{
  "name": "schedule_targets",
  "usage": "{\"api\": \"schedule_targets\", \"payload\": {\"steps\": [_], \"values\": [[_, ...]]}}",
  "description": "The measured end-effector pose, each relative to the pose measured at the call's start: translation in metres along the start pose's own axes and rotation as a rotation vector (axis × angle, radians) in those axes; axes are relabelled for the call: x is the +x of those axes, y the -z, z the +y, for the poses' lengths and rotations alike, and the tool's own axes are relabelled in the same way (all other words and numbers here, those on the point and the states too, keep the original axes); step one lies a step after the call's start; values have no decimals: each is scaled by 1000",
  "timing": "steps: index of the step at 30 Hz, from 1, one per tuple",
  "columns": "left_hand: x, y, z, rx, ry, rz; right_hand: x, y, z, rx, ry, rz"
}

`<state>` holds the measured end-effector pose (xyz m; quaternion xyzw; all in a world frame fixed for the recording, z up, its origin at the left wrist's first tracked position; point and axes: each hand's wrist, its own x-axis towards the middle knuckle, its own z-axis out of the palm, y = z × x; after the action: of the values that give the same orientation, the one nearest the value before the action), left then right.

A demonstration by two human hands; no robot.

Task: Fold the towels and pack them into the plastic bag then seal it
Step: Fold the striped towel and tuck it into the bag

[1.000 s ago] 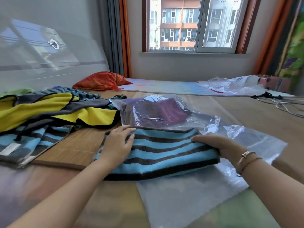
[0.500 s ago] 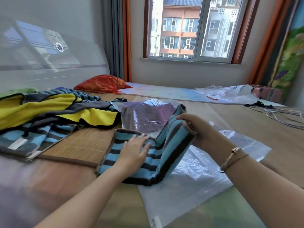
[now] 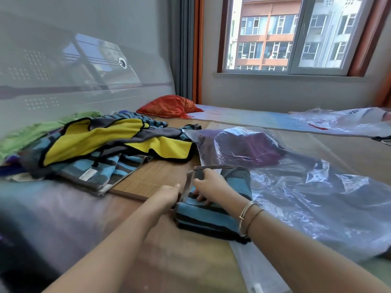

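Pinching the striped towel [image 3: 211, 216] with both hands: my left hand [image 3: 169, 195] grips its left edge, fingers curled; my right hand [image 3: 211, 185] holds the top fold, fingers bent over it. It's folded small, lying on the bag's [image 3: 317, 199] near-left corner. Inside the bag sits a purple towel [image 3: 249, 149]. Loose towels [image 3: 101, 149] are heaped along the bed's left edge.

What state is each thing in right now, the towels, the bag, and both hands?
Striped towel: folded small, lying on the bag's near edge.
Left hand: at the towel's left edge, grip hidden.
Right hand: pinching the towel's top layer.
Plastic bag: unsealed, lying flat.
Purple towel: folded, inside the bag.
Towel pile: unfolded, heaped at left.
Window: shut.
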<state>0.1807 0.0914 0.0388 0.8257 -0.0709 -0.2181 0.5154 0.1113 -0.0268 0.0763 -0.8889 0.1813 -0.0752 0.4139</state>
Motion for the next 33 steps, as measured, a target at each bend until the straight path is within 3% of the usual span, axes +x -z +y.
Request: {"api": "schedule_targets", "payload": {"steps": [3, 5, 8, 13, 18, 20, 25, 29, 33], "values": [[-1, -4, 3, 74, -31, -34, -2, 8, 22, -549, 258, 305], [-5, -8, 3, 181, -79, -60, -3, 8, 42, -759, 239, 220], [-6, -13, 4, 264, -89, -102, 0, -1, 68, -735, 103, 19], [-9, -14, 5, 88, -46, -153, 2, 2, 69, -697, 119, 24], [-35, -16, 19, -90, -228, -119, -27, 24, 61, -500, 337, 287], [-52, -16, 37, -65, -347, -136, -41, 46, 52, -559, 475, 381], [-104, -35, 95, 58, -628, -203, -82, 120, 30, -908, 678, 410], [-137, -69, 115, 101, -720, -330, -131, 175, 34, -1090, 586, 295], [-161, -119, 119, 29, -749, -415, -177, 213, 63, -1092, 414, 211]]}}
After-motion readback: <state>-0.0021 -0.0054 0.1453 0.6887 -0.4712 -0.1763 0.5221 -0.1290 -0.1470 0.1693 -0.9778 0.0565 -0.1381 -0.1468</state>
